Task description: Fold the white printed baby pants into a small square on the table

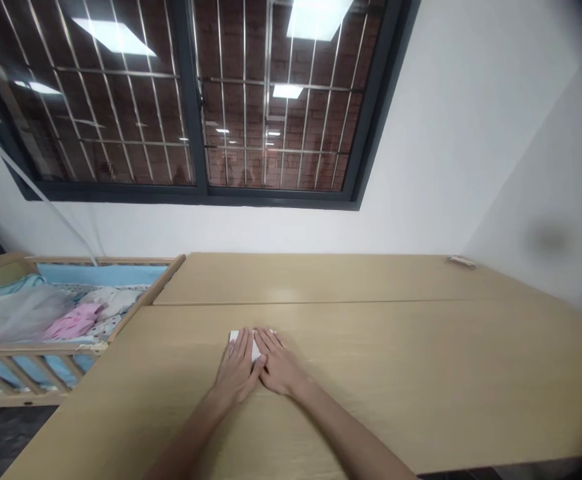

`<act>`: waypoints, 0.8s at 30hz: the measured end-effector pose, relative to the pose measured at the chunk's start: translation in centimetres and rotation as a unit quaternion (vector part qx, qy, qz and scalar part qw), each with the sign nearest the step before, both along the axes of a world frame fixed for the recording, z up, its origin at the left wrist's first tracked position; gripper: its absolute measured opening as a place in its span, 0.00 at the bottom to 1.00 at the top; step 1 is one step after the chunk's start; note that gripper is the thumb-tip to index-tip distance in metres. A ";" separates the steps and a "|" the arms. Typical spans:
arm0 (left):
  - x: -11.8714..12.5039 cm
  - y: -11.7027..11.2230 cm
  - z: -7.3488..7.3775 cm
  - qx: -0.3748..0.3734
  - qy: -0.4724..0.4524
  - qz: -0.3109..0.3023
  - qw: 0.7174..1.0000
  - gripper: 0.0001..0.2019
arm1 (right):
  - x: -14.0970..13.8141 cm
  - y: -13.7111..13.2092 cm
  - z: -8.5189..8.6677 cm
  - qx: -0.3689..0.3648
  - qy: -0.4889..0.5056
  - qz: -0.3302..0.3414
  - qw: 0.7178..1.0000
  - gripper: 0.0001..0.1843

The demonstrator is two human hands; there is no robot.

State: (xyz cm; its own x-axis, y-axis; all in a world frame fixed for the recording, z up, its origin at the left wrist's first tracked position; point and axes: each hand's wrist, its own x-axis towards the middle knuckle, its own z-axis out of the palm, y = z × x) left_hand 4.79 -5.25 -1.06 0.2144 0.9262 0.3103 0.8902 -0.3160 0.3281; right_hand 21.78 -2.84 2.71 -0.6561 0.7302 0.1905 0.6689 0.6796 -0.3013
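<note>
Both hands lie flat, side by side, on a white sheet (pixel 256 351) on the worktop (pixel 395 373), the left hand (pixel 235 373) touching the right hand (pixel 279 368) near the thumbs. A small flat thing (pixel 461 262) rests at the far right. To the left stands a crib (pixel 147 293) holding a pink cloth (pixel 75 320); behind, a barred window (pixel 201 133) is set in the white wall (pixel 421 167).

Wood-toned tabletop (pixel 421 380); small white sheet (pixel 256 353) on it.

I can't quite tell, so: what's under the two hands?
A flat white item lies on the tabletop under the left hand and right hand; its covered parts cannot be seen.
</note>
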 end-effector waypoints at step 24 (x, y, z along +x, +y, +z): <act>-3.2 0.3 3.1 -0.095 -0.006 -0.015 0.995 0.31 | 2.4 1.4 1.1 -0.037 0.087 0.016 0.995 0.33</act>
State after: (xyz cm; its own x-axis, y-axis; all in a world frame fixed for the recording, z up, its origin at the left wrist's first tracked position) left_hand 1.58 -4.92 2.04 0.2397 0.9616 0.1333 0.8768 -0.2734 0.3957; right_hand 24.14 -1.40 3.76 -0.6412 0.7258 0.2491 0.5809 0.6712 -0.4604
